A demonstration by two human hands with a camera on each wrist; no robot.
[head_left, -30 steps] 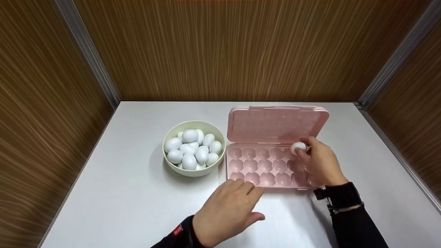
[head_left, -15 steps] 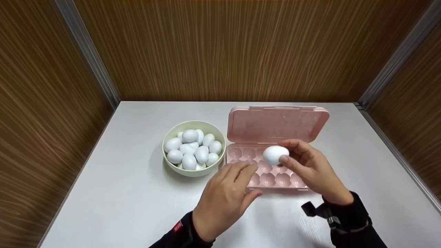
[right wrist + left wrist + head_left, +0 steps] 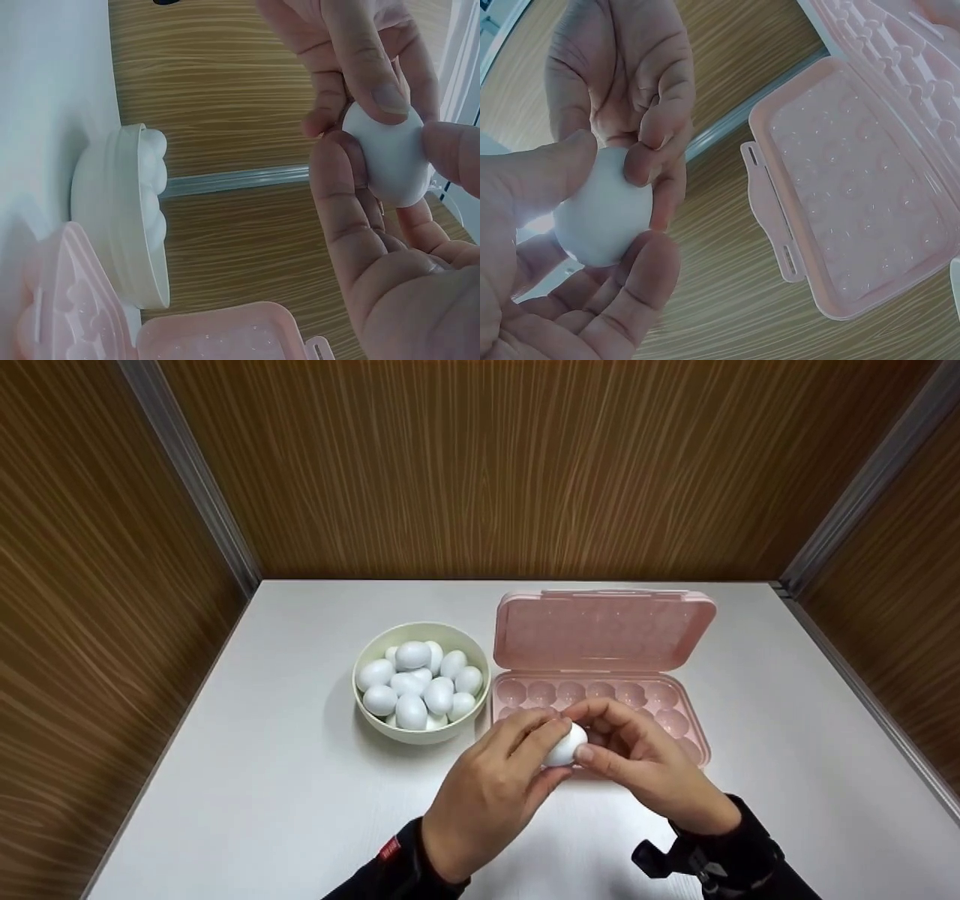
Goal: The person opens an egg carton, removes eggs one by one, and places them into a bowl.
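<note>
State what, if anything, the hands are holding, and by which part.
One white egg, held between both hands: the left hand pinches its left side, and the right hand pinches its right side.

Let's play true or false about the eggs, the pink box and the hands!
1. Both hands are touching one white egg. True: the left hand and the right hand both pinch it.
2. The pink egg box has its lid shut. False: the lid stands open at the back.
3. The bowl is full of white eggs. True.
4. The bowl sits to the right of the egg box. False: it sits to its left.
5. The cups you can see in the egg box already have eggs in them. False: the visible cups are empty.
</note>
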